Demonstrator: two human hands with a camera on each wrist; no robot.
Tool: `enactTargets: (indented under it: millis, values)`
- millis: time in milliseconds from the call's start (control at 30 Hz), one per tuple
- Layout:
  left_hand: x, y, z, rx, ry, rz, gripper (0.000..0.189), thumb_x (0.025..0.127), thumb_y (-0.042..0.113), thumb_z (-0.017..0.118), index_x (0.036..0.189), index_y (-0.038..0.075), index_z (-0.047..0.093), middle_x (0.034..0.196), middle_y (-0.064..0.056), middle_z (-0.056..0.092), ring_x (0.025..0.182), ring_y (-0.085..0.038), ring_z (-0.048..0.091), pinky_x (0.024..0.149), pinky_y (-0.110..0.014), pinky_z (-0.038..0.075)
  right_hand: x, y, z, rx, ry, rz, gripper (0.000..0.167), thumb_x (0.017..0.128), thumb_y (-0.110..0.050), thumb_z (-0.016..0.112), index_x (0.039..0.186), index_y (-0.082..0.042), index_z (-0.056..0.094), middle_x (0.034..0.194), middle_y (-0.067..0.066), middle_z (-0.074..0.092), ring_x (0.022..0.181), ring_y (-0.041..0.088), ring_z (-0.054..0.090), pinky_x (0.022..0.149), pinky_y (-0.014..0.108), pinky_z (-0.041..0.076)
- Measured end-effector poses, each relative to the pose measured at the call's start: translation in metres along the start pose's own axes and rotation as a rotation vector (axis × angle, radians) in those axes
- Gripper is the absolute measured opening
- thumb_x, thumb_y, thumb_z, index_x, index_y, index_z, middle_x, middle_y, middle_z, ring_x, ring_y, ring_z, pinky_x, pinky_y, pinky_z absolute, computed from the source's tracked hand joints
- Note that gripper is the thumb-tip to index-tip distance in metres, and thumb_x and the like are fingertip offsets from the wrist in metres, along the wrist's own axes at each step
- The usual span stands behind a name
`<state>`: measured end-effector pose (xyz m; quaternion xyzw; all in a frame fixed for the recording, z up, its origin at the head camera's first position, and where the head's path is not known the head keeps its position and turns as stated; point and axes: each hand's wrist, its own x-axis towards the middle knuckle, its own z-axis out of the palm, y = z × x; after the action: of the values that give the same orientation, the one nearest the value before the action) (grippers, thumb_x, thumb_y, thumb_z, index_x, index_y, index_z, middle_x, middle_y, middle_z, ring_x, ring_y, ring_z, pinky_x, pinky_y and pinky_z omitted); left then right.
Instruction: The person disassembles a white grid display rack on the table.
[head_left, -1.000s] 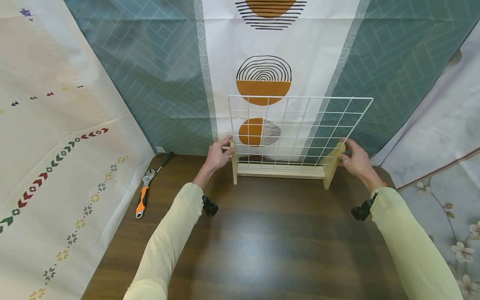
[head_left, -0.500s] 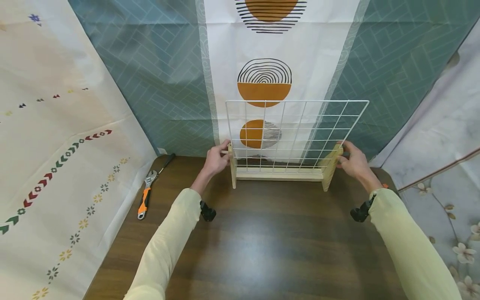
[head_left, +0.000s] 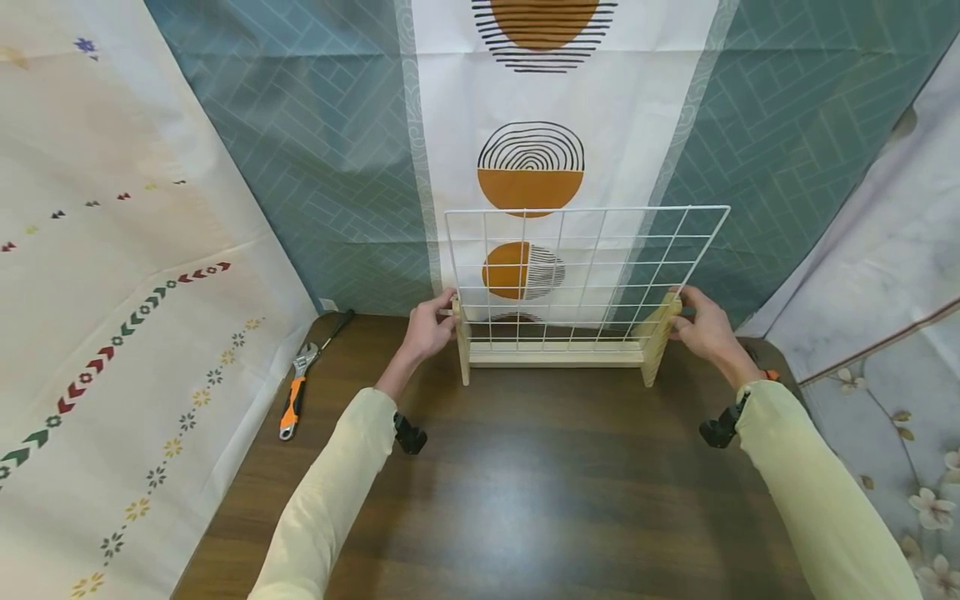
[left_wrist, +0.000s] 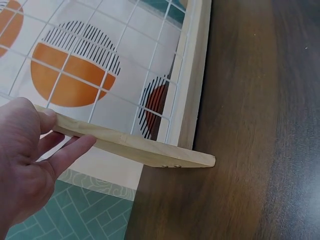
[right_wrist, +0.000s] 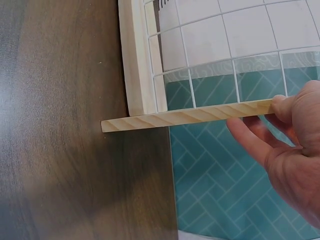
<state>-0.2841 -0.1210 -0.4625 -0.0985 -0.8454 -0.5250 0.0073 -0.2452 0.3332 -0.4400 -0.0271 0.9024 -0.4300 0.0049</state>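
A white wire grid (head_left: 588, 209) stands upright, leaning back slightly, in a pale wooden stand near the back of the table. The stand has a crossbar (head_left: 555, 358) low down between two side boards. My left hand (head_left: 429, 327) grips the upper part of the left side board (left_wrist: 135, 142), thumb on top and fingers beneath in the left wrist view. On the opposite side, my right hand (head_left: 705, 325) pinches the upper part of the right side board (right_wrist: 185, 117) between thumb and fingers. Two small metal screw heads (left_wrist: 171, 166) show on the left board's outer face.
At the table's left lies an adjustable wrench (head_left: 294, 396) with an orange and black handle, beside a thin black-handled tool (head_left: 337, 329). An orange object (head_left: 771, 375) is partly hidden behind the right wrist. A patterned cloth wall (head_left: 330, 183) rises close behind the grid.
The grid and its stand have slid slightly left across the table, with both hands still holding the side boards. The head view has shifted a little too.
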Motion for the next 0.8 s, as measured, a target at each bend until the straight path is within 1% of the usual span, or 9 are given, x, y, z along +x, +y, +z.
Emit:
enactTargets:
  millis: [167, 300, 400, 500, 567, 600, 700, 800]
  values:
    - [-0.006, 0.000, -0.002, -0.007, -0.008, -0.005, 0.057, 0.096, -0.005, 0.060, 0.150, 0.005, 0.045, 0.130, -0.022, 0.060, 0.105, -0.032, 0.067, 0.070, -0.028, 0.062, -0.001, 0.000, 0.002, 0.012, -0.004, -0.008, 0.056, 0.100, 0.008, 0.045, 0.152, 0.005, 0.027, 0.139, 0.038, 0.036, 0.120, 0.055, 0.049, 0.087, 0.056, 0.055]
    - [-0.010, -0.001, -0.004, 0.003, -0.006, 0.011, 0.056, 0.096, -0.005, 0.060, 0.150, 0.002, 0.044, 0.129, -0.023, 0.060, 0.104, -0.033, 0.067, 0.070, -0.028, 0.062, -0.002, 0.000, 0.004, 0.010, 0.003, -0.031, 0.054, 0.099, 0.009, 0.046, 0.151, 0.005, 0.030, 0.132, 0.037, 0.040, 0.115, 0.054, 0.053, 0.084, 0.052, 0.058]
    - [-0.013, -0.002, -0.006, 0.002, 0.000, 0.029, 0.055, 0.096, -0.005, 0.060, 0.149, 0.001, 0.045, 0.127, -0.023, 0.061, 0.104, -0.034, 0.067, 0.071, -0.033, 0.063, -0.002, 0.001, 0.005, 0.002, 0.007, -0.049, 0.054, 0.098, 0.010, 0.047, 0.150, 0.005, 0.032, 0.128, 0.035, 0.042, 0.110, 0.053, 0.056, 0.081, 0.050, 0.060]
    - [-0.016, -0.003, -0.006, -0.013, 0.002, 0.038, 0.056, 0.095, -0.006, 0.060, 0.148, 0.000, 0.045, 0.126, -0.024, 0.061, 0.104, -0.034, 0.067, 0.073, -0.041, 0.063, -0.002, 0.000, 0.006, -0.005, 0.009, -0.055, 0.054, 0.098, 0.010, 0.048, 0.149, 0.005, 0.032, 0.129, 0.035, 0.043, 0.109, 0.052, 0.057, 0.080, 0.049, 0.060]
    - [-0.018, -0.003, -0.007, -0.016, 0.001, 0.040, 0.056, 0.095, -0.007, 0.060, 0.148, 0.000, 0.045, 0.126, -0.024, 0.061, 0.104, -0.034, 0.067, 0.073, -0.043, 0.063, -0.003, -0.001, 0.006, -0.002, 0.005, -0.056, 0.054, 0.098, 0.010, 0.048, 0.150, 0.005, 0.032, 0.131, 0.036, 0.043, 0.110, 0.053, 0.056, 0.081, 0.051, 0.059]
    - [-0.018, -0.004, -0.007, -0.019, 0.001, 0.040, 0.055, 0.095, -0.007, 0.060, 0.148, -0.001, 0.045, 0.126, -0.024, 0.061, 0.105, -0.034, 0.067, 0.073, -0.043, 0.063, -0.003, -0.001, 0.007, 0.003, 0.003, -0.056, 0.054, 0.098, 0.010, 0.048, 0.150, 0.006, 0.032, 0.132, 0.036, 0.042, 0.111, 0.054, 0.056, 0.081, 0.051, 0.059]
    - [-0.020, -0.004, -0.009, -0.012, 0.001, 0.037, 0.055, 0.096, -0.006, 0.060, 0.148, 0.000, 0.045, 0.126, -0.023, 0.060, 0.106, -0.034, 0.066, 0.071, -0.038, 0.063, -0.003, -0.002, 0.008, 0.014, -0.004, -0.060, 0.053, 0.099, 0.010, 0.048, 0.149, 0.007, 0.031, 0.131, 0.037, 0.041, 0.113, 0.055, 0.054, 0.083, 0.052, 0.058]
    - [-0.022, -0.004, -0.011, -0.013, 0.002, 0.036, 0.054, 0.096, -0.006, 0.060, 0.148, 0.002, 0.047, 0.126, -0.023, 0.061, 0.107, -0.034, 0.066, 0.071, -0.035, 0.063, -0.003, -0.004, 0.010, 0.018, -0.004, -0.066, 0.052, 0.099, 0.010, 0.048, 0.149, 0.007, 0.032, 0.130, 0.037, 0.041, 0.113, 0.055, 0.054, 0.083, 0.051, 0.058]
